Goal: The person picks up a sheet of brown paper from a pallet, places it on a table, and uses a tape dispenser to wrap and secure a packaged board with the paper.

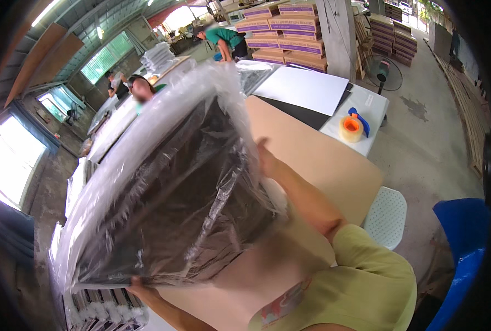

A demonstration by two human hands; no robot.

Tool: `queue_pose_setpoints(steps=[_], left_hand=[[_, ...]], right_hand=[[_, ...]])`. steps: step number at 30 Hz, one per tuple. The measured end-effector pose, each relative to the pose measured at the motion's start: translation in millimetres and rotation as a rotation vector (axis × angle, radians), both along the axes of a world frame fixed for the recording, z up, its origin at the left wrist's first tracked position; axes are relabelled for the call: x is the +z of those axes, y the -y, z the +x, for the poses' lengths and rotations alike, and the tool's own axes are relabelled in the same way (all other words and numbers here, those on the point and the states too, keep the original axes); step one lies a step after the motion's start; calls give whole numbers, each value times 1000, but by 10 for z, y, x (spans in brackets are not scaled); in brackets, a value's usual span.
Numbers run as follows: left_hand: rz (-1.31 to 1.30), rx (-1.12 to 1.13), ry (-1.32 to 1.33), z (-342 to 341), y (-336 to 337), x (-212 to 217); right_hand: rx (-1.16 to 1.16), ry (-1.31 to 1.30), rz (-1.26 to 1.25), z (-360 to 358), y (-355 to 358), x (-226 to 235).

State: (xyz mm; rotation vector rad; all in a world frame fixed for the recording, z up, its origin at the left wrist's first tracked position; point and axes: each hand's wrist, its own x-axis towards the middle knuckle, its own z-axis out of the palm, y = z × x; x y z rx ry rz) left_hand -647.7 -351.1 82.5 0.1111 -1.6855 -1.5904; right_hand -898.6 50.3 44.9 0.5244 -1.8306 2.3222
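A large flat black board pack (168, 193), loosely wrapped in clear plastic film, is tilted up in front of me. My left hand (139, 288) grips its lower edge near the left corner, with part of the fingers hidden. At the pack's right edge, my right hand (265, 157) holds on, and the crinkled film hides some of its fingers. Beneath and beside the pack, a wide brown cardboard sheet (317, 151) lies on the table.
Beyond the cardboard are a white sheet (303, 88), a black sheet (289, 113) and a blue-handled tape dispenser (356, 126). A perforated stool (386, 218) stands right. Several wrapped packs (99, 309) are stacked lower left. Boxes (284, 33), a fan (383, 71) and other people are farther off.
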Motion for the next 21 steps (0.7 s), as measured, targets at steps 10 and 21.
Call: queue_pose_setpoints(steps=[10, 21], left_hand=[[-34, -36, 286, -219, 117, -834], [102, -228, -311, -261, 699, 151]], right_hand=[[-227, -257, 234, 536, 71, 635], [-55, -184, 26, 533, 29, 659]])
